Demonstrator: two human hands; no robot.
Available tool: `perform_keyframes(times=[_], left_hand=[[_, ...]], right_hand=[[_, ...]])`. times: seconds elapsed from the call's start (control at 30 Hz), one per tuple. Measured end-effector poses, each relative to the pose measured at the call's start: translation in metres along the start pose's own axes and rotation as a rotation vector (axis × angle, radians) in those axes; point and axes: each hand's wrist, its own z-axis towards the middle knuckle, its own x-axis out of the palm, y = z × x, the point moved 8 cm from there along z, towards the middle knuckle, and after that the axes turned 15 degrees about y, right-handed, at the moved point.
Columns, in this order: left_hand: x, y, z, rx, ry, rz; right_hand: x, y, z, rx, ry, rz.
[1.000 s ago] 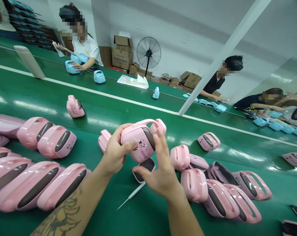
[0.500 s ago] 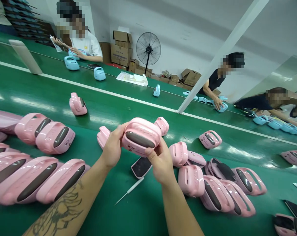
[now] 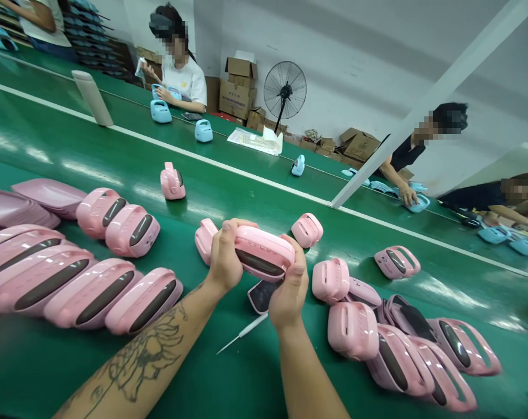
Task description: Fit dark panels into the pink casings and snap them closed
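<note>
Between my hands is a pink plastic housing [image 3: 266, 247] with a dark oval window, raised above the green table. My left hand [image 3: 226, 256] grips its left end, fingers wrapped around the side. At the other end my right hand [image 3: 290, 288] holds it, thumb toward me. Below it, partly hidden by my right hand, lies a dark-faced pink panel [image 3: 260, 295]. A thin white-handled pick [image 3: 246, 329] rests on the table in front of that. Just behind my left hand stands another pink housing [image 3: 206, 240].
Rows of pink housings [image 3: 145, 299] sit at left, beside stacked pink shells [image 3: 49, 195]. More pink housings [image 3: 353, 329] cluster at right. Several stand on the green belt [image 3: 246, 195] beyond. Across it, co-workers handle blue housings [image 3: 416, 202]. A slanted white post [image 3: 377, 157] rises at right.
The view has swung left, so things appear farther right. The held housing has tilted, its window now facing lower, and both hands have shifted their grip around its ends.
</note>
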Motion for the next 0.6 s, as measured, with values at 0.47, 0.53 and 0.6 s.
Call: perform_keyframes(times=[0.47, 0.53, 0.6], left_hand=[[0.024, 0.011, 0.001, -0.106, -0.034, -0.312], [0.026, 0.019, 0.001, -0.125, -0.046, -0.332], [0.025, 0.027, 0.003, -0.134, -0.092, -0.328]], right_hand=[[-0.015, 0.017, 0.007, -0.18, -0.17, -0.22], [-0.019, 0.01, 0.009, -0.137, -0.198, -0.175], [-0.023, -0.003, 0.013, -0.05, -0.229, -0.105]])
